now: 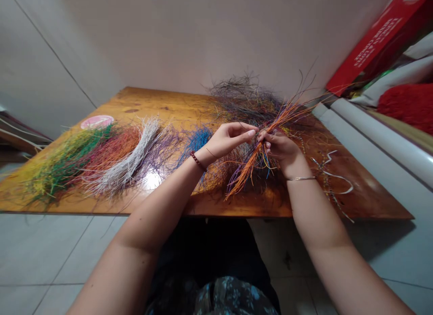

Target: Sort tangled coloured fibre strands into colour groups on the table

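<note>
Right hand [281,145] clasps loose bundle of thin, mostly orange wiry strands [249,167], left hand's [230,136] hold can't tell; probably colour-sorting, next needs off-colour strands teased out.

Looks like a craft corner in somebody's home tbh: wooden table [368,193] strewn with coloured strands [130,159], plain wall [203,35] behind, tiled floor [34,247], red congee carton [367,42] nearby

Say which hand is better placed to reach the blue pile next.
Likely the left hand: it is nearer the blue pile, while the right hand grips the orange bundle. Whether the left holds anything is unclear.
</note>
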A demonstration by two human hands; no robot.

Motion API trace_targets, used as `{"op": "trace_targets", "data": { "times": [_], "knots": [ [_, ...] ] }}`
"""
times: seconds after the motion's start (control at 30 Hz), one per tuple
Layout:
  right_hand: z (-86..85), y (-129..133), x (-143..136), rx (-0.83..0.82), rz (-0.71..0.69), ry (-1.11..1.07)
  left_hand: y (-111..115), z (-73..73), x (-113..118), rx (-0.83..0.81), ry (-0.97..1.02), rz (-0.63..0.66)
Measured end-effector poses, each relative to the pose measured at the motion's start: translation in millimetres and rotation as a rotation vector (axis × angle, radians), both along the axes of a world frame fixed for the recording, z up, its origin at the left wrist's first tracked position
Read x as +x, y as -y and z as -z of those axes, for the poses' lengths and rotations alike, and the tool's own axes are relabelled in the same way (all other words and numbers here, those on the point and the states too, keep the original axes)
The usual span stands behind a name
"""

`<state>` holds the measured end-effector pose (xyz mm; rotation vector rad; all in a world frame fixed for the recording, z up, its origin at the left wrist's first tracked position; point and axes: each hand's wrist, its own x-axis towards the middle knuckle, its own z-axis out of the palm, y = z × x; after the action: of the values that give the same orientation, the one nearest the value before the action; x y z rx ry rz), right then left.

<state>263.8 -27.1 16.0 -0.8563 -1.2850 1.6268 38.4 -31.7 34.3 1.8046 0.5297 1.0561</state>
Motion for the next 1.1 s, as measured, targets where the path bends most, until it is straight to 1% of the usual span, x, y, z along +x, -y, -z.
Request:
{"op": "trace_targets", "data": {
  "times": [0.23,0.37,0.53,0.63,0.83,0.97,1.1],
  "knots": [
    [-4.8,4,-3,-0.022,-0.006,-0.005,-6,4.1,0,-0.058,0.036,-0.024],
    [-7.4,6,-4,-0.008,-0.020,-0.015,-10,8.4,2,-0.028,0.064,-0.046],
    [-9.0,7,-5,0.004,0.017,-0.018,-15,11.9,2,0.079,0.048,-0.181],
    [-9.4,7,-4,0.027,0.011,-0.016,-19,12.9,1,0.105,0.079,-0.237],
    [-10.6,5,-3,0.054,0.000,-0.047,-21,9.2,0,0.031,0.149,-0.275],
    [-9.7,4,0,0.071,0.014,-0.071,-19,5.0,-2,-0.037,0.155,-0.374],
    [-8.1,3,2,0.093,0.087,-0.077,-21,6.4,-4,-0.059,0.202,-0.445]
  ]
}}
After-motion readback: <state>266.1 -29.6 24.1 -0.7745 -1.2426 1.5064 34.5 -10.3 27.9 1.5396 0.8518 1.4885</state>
